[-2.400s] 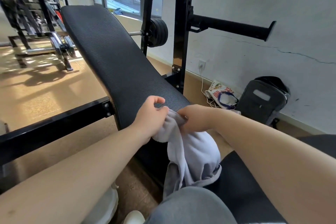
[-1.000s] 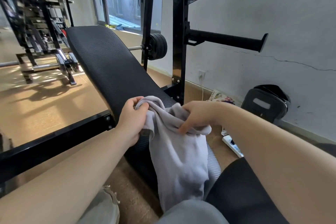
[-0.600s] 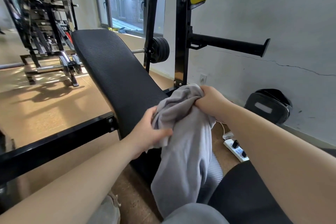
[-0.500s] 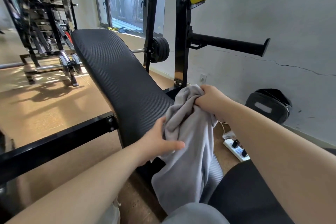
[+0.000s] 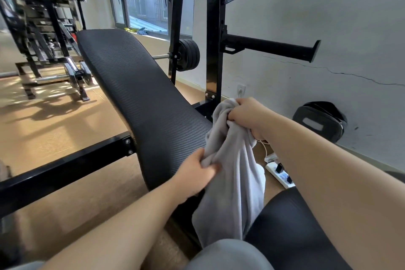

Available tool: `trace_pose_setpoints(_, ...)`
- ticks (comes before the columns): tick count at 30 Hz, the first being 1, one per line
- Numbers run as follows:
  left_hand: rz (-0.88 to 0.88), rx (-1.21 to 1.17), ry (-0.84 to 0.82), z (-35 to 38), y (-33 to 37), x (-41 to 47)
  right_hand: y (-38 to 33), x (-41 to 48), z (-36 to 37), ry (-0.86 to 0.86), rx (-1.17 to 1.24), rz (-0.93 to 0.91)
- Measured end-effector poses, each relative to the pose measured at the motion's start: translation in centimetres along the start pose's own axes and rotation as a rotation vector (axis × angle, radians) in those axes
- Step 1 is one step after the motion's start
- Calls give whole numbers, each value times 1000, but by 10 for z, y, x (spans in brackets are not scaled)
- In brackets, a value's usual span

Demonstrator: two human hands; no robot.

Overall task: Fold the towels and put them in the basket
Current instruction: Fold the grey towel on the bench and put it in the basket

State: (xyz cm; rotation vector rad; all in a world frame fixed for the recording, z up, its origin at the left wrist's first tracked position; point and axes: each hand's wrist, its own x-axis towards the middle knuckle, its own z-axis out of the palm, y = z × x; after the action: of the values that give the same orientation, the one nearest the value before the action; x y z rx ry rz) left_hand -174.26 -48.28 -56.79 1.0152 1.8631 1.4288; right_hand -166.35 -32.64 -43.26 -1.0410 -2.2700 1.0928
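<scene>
A light grey towel (image 5: pixel 232 182) hangs bunched in front of me, over the near end of the black bench pad (image 5: pixel 140 94). My right hand (image 5: pixel 247 114) grips its top end, held high to the right of the pad. Lower down, my left hand (image 5: pixel 197 173) pinches the towel's left edge between thumb and fingers. The towel's bottom end drops behind my grey-clad knee (image 5: pixel 228 254). No basket is in view.
A black rack upright (image 5: pixel 215 35) with a horizontal peg (image 5: pixel 271 47) stands just behind the towel. On the floor to the right lie a white power strip (image 5: pixel 279 173) and a black bag (image 5: pixel 320 120). A black floor bar (image 5: pixel 65 166) crosses at left; weight machines stand far left.
My right hand lifted the towel's top end up and to the right. My left hand slid down the towel's left edge and now pinches it lower.
</scene>
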Motion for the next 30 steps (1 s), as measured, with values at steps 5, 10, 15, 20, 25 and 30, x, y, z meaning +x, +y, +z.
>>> trace_pose_setpoints(5,124,-152,265,-46,22,12,-2,4,9,279,149,-135)
trace_pose_setpoints(10,127,-190,319,-59,32,11,0,5,16,104,244,-92)
trace_pose_setpoints(15,85,-348,411,-77,42,12,-11,2,9,105,381,-223)
trace_pose_setpoints(20,34,-156,388,-103,50,8,-19,-3,6,-192,496,-108)
trace_pose_setpoints(25,13,-296,22,-127,64,-6,-33,-5,8,-68,566,0)
trace_pose_setpoints(30,48,174,223,-144,63,-13,-44,-12,-6,-100,642,-83)
